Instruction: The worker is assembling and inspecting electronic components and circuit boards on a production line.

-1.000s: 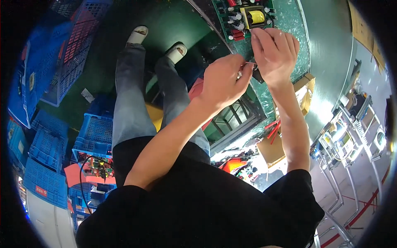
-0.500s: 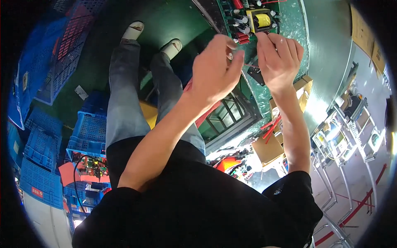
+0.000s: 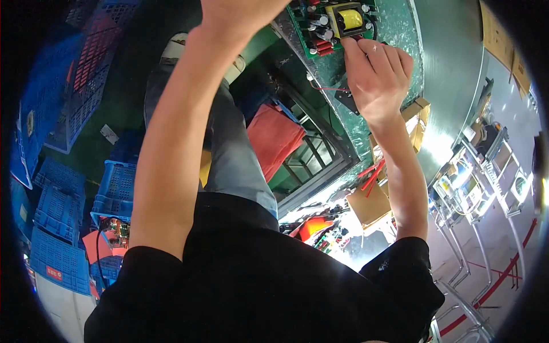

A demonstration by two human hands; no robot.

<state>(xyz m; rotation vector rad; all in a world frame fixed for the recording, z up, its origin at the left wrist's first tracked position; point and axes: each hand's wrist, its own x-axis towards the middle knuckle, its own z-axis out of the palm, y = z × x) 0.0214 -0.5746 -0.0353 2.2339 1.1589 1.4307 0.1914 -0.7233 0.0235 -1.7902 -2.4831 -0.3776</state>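
Note:
A green circuit board [image 3: 303, 38] lies on the worn green bench top [image 3: 394, 23], carrying capacitors, red parts and a yellow-wound transformer [image 3: 350, 19]. Beside the transformer, at the board's near right corner, my right hand [image 3: 380, 74] has its fingers curled together. What they pinch, if anything, is hidden under them. My left hand [image 3: 243, 11] is up at the top edge, left of the board, and its fingers are cut off by the frame. A thin red wire [image 3: 327, 88] with a small white end runs to a black plate [image 3: 346, 98] beneath my right wrist.
Below the bench edge is a metal frame [image 3: 311, 182] with a red cloth-like sheet [image 3: 274, 140] by it. Cardboard boxes [image 3: 368, 204] and red strips [image 3: 373, 174] lie near my right forearm. Blue crates [image 3: 114, 188] stack at the left. Metal racks [image 3: 477, 171] stand at the right.
My left hand has moved up and left, away from the red wire's white end, which now lies on the bench. My right hand stays by the board, shifted slightly.

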